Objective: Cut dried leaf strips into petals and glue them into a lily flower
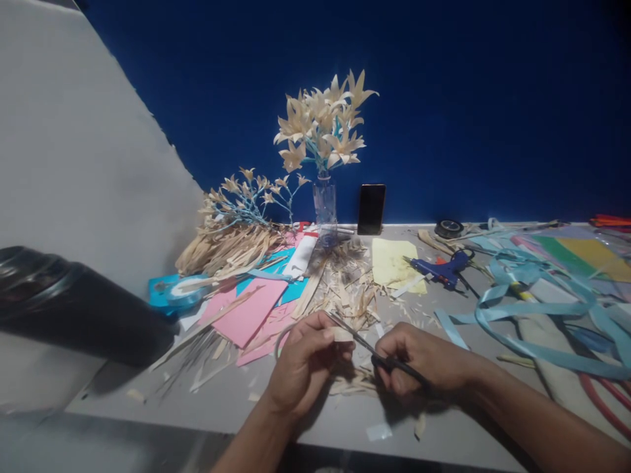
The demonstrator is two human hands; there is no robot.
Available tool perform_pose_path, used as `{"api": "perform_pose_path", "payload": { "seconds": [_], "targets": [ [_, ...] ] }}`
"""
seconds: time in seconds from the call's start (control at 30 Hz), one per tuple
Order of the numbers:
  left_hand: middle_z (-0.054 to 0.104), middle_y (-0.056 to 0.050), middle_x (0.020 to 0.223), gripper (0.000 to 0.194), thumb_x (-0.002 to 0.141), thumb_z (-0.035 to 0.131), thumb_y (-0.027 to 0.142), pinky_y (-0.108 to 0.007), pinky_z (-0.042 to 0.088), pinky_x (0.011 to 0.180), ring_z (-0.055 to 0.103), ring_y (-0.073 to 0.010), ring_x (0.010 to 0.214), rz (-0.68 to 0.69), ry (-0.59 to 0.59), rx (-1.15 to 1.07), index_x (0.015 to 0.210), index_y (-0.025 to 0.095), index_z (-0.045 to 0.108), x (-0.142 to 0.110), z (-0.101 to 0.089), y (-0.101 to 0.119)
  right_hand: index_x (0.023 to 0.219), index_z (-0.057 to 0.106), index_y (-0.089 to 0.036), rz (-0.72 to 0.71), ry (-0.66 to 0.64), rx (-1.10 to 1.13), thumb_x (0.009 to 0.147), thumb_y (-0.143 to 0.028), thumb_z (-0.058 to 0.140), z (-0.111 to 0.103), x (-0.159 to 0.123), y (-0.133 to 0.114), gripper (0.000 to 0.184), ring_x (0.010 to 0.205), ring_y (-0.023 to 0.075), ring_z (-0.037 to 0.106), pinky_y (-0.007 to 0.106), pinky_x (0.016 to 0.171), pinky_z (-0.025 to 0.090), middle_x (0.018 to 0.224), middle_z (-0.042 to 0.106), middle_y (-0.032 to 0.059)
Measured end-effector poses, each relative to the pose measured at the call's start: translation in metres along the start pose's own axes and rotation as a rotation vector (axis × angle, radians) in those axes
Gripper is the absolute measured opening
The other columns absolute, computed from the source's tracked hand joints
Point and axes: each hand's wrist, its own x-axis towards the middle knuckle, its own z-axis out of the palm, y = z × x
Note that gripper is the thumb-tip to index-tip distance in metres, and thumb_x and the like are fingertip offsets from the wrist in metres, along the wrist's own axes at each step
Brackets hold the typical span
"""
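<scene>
Evidently, the desk (219,404) carries pieces at several stages. Beyond the fingers of the left hand (298,368) and right hand (419,351), pale flowers (320,118) stand made up in a clear bottle (324,203). Beyond and left of the fingers, a pile of dry strips (221,248) looks unworked, with smaller flowers (246,187) beside it. Curled scraps (352,286) just past the fingers suggest trimming already done; the held piece looks unfinished. The right fingers curl closed round the handles of the scissors (362,342), blades towards the left hand. The left fingers pinch a short pale strip (341,334) between thumb and forefinger, beside the blades; how far it is cut, I cannot tell.
</scene>
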Motion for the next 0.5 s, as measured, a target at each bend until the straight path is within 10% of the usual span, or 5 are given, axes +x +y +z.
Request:
{"api": "perform_pose_path", "payload": {
  "seconds": [0.5],
  "targets": [
    [0.069, -0.003, 0.057, 0.02, 0.062, 0.082, 0.021, -0.027, 0.053, 0.055, 0.066, -0.0166, 0.054, -0.09, 0.017, 0.166, 0.071, 0.014, 0.065, -0.002, -0.008, 0.021, 0.055, 0.061, -0.013, 0.046, -0.015, -0.018, 0.062, -0.024, 0.079, -0.002, -0.001, 0.001, 0.023, 0.04, 0.0046, 0.042, 0.014, 0.036, 0.026, 0.046, 0.055, -0.0041]
  ]
}}
